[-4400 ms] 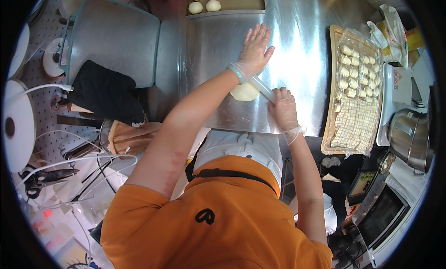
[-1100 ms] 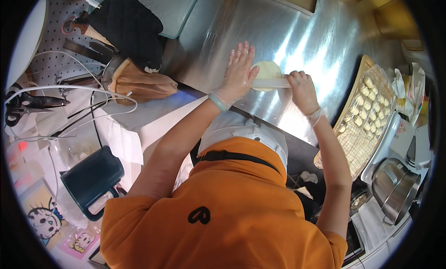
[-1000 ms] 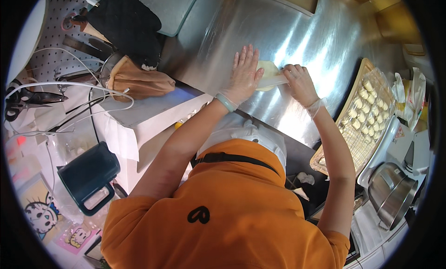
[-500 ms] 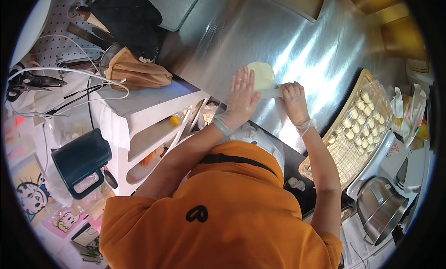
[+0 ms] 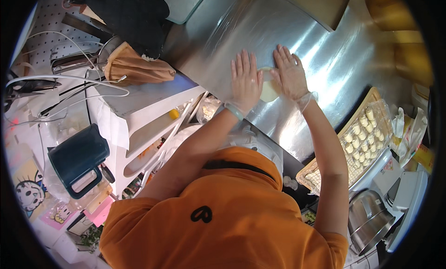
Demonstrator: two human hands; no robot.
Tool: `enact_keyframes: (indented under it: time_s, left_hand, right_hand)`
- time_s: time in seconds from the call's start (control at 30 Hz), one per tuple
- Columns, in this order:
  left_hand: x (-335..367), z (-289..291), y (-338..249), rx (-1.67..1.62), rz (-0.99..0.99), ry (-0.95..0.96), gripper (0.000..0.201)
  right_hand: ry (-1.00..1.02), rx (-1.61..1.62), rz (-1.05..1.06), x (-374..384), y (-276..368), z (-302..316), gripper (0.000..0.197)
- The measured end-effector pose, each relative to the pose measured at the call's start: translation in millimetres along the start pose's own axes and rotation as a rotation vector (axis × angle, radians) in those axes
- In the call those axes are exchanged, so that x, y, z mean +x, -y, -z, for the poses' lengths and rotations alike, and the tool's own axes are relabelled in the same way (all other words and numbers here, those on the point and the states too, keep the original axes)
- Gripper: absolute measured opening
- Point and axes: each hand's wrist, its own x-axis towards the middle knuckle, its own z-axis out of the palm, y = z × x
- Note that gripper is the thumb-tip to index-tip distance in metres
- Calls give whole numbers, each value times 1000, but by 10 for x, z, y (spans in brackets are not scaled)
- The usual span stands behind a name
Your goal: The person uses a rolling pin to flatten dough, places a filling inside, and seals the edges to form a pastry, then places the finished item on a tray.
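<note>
A flat pale dough sheet (image 5: 271, 90) lies on the steel worktop between my hands. My left hand (image 5: 246, 79), in a clear glove, stretches its fingers out flat at the dough's left edge. My right hand (image 5: 290, 75), gloved too, reaches forward on the right side with fingers extended, its thumb near the dough. Both hands are open, palms down, with the thumbs pointing toward each other. The white rolling pin seen earlier is mostly or wholly hidden under the hands, so I cannot make out its position.
A woven tray (image 5: 320, 169) of small pale dough pieces under clear plastic stands at the right. Steel bowls (image 5: 369, 218) sit at lower right. A metal tray (image 5: 320, 4) lies at the far side. On the left are a white shelf unit (image 5: 139, 111), brown cloth (image 5: 134, 66) and dark pitcher (image 5: 79, 159).
My right hand has let go its grip on the rolling pin's end and moved forward, now flat. My left hand has shifted slightly forward. The view has tilted a little.
</note>
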Motion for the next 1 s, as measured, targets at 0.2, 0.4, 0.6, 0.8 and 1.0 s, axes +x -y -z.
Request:
enact_keyframes:
  time_s: [0.2, 0.4, 0.6, 0.8, 1.0]
  left_hand:
    - [394, -45, 187, -25, 50, -73, 62]
    - [722, -107, 399, 0, 119, -103, 66]
    - [824, -52, 415, -9, 100, -104, 67]
    - [471, 153, 80, -86, -86, -49, 64]
    - [341, -62, -9, -9, -223, 42, 61]
  right_hand:
    - [109, -234, -87, 585, -41, -58, 65]
    - [33, 61, -26, 783, -160, 22, 55]
    - [121, 168, 84, 455, -234, 192, 35]
    - [-10, 130, -178, -59, -54, 386, 32]
    - [-183, 87, -374, -544, 212, 73, 45]
